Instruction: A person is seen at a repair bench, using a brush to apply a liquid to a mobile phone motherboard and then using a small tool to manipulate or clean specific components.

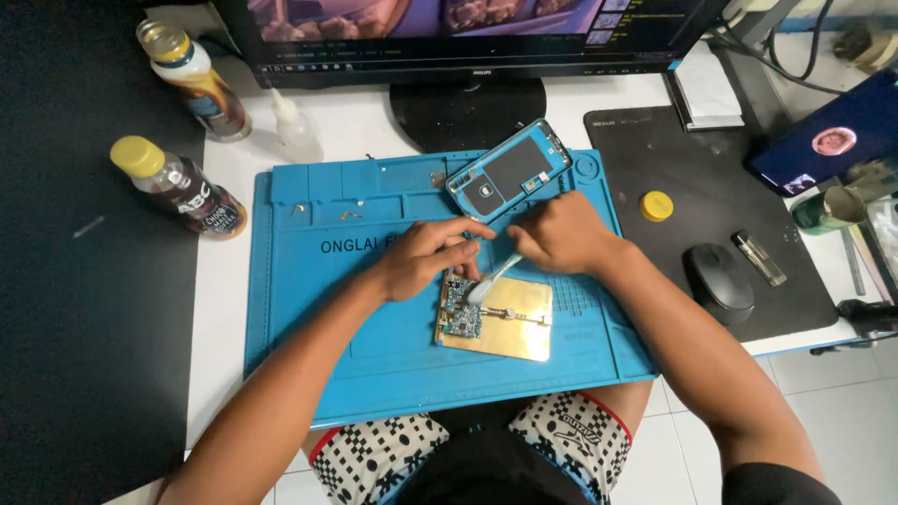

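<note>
Gripping a pale brush (493, 278) slanted down-left, bristles on the circuit board (462, 309), the right hand (559, 234) works while the left hand (426, 259) steadies it.

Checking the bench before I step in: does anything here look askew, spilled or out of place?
Nothing is spilled. The phone frame lies tilted across the blue mat's top edge, and a dark bottle lies on its side left of the mat. The right hand holds a brush on the circuit board; the left hand steadies it.
</note>
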